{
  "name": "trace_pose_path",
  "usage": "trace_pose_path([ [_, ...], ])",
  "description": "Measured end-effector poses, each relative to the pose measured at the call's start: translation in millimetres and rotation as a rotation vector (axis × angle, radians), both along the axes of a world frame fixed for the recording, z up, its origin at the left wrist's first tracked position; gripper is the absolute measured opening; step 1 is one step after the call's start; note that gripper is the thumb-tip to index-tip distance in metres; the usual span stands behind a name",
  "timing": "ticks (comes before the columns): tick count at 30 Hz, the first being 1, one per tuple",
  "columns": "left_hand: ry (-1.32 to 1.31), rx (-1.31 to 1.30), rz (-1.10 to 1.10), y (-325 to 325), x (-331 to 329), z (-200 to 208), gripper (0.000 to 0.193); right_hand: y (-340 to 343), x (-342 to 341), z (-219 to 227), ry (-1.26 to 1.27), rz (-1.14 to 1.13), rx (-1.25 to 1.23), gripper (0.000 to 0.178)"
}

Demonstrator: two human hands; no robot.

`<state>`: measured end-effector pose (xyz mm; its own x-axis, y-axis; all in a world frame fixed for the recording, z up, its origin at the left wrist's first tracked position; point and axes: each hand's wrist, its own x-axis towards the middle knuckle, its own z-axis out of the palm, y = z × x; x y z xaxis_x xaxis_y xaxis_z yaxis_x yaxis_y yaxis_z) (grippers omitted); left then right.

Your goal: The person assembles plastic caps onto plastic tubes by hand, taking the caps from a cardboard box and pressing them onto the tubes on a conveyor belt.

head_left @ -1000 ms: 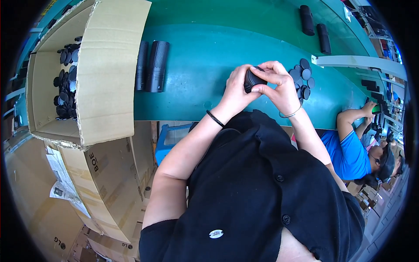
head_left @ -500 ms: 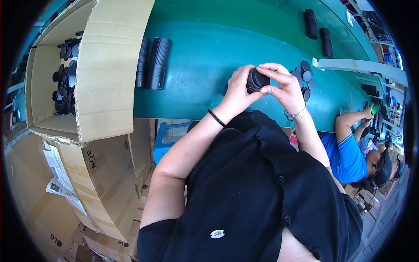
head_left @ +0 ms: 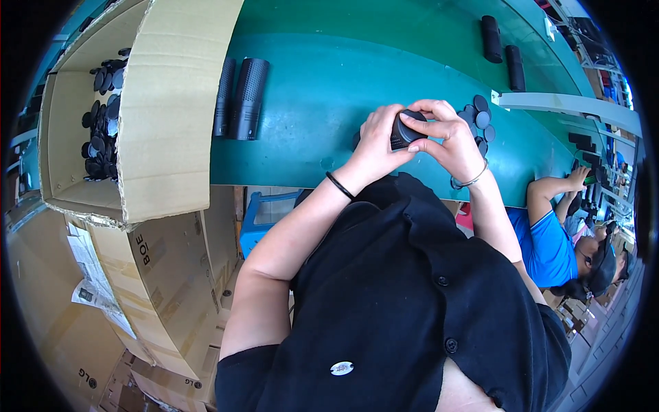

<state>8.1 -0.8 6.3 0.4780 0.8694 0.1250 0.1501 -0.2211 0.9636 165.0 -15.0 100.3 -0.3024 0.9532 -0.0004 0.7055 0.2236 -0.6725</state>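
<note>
A black perforated cylinder (head_left: 399,143) is held between my hands over the green table, one end turned up toward me. My left hand (head_left: 376,141) is wrapped round its side. A smooth black round disc (head_left: 411,126) sits at the upturned end. My right hand (head_left: 445,136) is closed on that end, thumb at the near edge and fingers across the disc. The rest of the cylinder is hidden behind my left hand. Several loose black discs (head_left: 482,119) lie on the table just beyond my right hand.
Two black perforated cylinders (head_left: 250,99) lie at left on the green table (head_left: 316,89), beside an open cardboard box (head_left: 175,103) with many black discs. Two more cylinders (head_left: 491,40) lie far right, near a metal bar (head_left: 563,103). A co-worker in blue (head_left: 549,247) sits at right.
The disc end of the cylinder has tilted, and my right fingers have shifted across the disc. My left hand keeps its hold. The co-worker's hand has moved slightly.
</note>
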Motion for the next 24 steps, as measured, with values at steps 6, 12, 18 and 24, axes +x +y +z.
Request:
trace_pose_path([
  [6, -0.071, -0.064, -0.065, 3.2, -6.5, -3.2, 0.067, -4.9, 2.6, -12.0, 0.171, -0.075, 0.000, 0.048],
  [12, -0.048, -0.052, -0.078, 3.3, -7.0, -1.2, 0.068, -4.6, 1.3, -13.3, 0.168, -0.039, 0.040, 0.048],
  [18, -0.087, 0.004, -0.031, -0.1, -1.3, -6.4, 0.067, -1.8, -1.0, 1.2, 0.029, 0.005, 0.031, 0.047],
  [24, -0.019, -0.060, -0.101, -1.1, -7.5, 0.0, 0.068, -2.2, -2.5, 2.9, -0.042, 0.018, 0.032, 0.048],
])
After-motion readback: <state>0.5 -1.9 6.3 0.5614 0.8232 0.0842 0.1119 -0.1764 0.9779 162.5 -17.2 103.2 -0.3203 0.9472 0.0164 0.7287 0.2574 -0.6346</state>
